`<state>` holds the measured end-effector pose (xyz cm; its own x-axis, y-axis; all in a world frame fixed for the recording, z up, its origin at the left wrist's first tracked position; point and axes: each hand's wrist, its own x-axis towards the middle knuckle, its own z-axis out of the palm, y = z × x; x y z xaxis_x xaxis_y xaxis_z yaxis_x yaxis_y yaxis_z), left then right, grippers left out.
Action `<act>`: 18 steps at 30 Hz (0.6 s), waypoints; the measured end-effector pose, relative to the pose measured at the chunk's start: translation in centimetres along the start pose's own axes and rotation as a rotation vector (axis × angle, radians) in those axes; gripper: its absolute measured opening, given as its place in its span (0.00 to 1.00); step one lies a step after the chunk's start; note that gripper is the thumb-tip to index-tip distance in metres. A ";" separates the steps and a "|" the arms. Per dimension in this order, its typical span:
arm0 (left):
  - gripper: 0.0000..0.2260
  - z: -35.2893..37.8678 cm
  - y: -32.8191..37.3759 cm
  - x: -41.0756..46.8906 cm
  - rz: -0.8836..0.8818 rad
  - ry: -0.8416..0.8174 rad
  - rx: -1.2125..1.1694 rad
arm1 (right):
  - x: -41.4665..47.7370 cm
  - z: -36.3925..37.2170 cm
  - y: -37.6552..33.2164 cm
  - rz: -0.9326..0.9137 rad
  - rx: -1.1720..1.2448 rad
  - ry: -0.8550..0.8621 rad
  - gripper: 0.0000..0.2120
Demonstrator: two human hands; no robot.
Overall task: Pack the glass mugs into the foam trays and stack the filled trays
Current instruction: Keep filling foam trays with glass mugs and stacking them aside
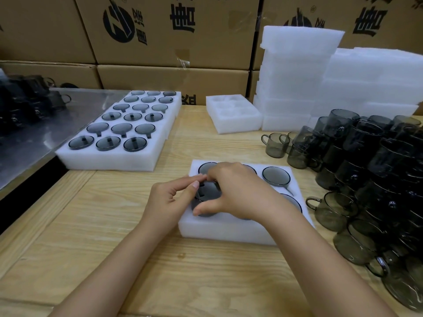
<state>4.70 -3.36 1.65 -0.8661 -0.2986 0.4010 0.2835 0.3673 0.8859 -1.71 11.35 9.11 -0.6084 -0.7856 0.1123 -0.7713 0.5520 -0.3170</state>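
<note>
Mug (pixel 207 191) being seated in the near foam tray (pixel 229 229), with a large heap left to pack.

At centre frame my feed shows the right hand (pixel 240 191) clasping the smoky glass mug over the tray's lower-left pocket, thumb and fingers curled round it. The left hand (pixel 174 197) touches it with thumb and forefinger, and I cannot tell whether it pinches. I judge this tray nearly full, since mugs show in every other pocket the hands leave visible. Filled trays (pixel 109 161) sit at upper left, with one empty tray (pixel 233 124) and foam stacks (pixel 295 72) at upper centre and right. Loose mugs (pixel 370 161) crowd the right edge, so plenty remains. Cardboard boxes (pixel 171 30) behind carry a round black logo and bold Chinese characters I cannot read.
</note>
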 end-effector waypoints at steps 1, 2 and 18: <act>0.10 0.0 0.1 0.0 0.030 0.006 0.063 | 0.1 0.1 0.1 0.006 0.016 0.001 0.24; 0.10 -0.1 0.1 -0.1 0.065 0.002 0.121 | 0.1 0.3 0.2 0.012 0.025 -0.001 0.24; 0.28 1.8 2.5 -2.7 0.429 -0.159 1.046 | -4.3 5.2 1.0 -0.114 -0.471 0.038 0.43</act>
<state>7.06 -0.08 2.34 -0.8438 0.1163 0.5239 0.1514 0.9882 0.0244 1.11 13.87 3.39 -0.5149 -0.8425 0.1584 -0.8287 0.5365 0.1594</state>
